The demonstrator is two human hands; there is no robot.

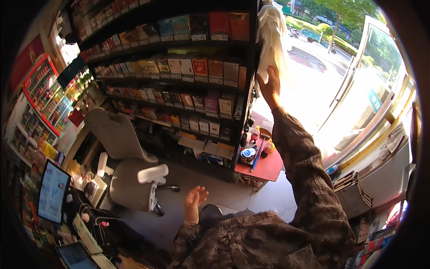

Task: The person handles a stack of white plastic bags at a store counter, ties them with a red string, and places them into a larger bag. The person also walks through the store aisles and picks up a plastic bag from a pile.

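My right hand (270, 84) is stretched up and forward to white plastic bags (272, 37), which hang in a bunch at the end of the dark shelf unit (252, 50). Its fingers are spread at the lower part of the bunch; whether they pinch the plastic cannot be told. Low in front of my body, my left hand (195, 203) is raised with loosely curled fingers and holds nothing. Boxed packs (201, 69) stand in rows along the shelves, with price tags under them. Below my right arm a small red table (268, 166) carries bottles, a jar and a blue-handled tool (258, 154).
A grey office chair (131, 183) stands at the left, near a monitor (53, 191) and a cluttered desk. Further left is a red-framed display cabinet (43, 94). An open glass door (366, 67) leads outside at the right, above a grey cabinet (383, 181).
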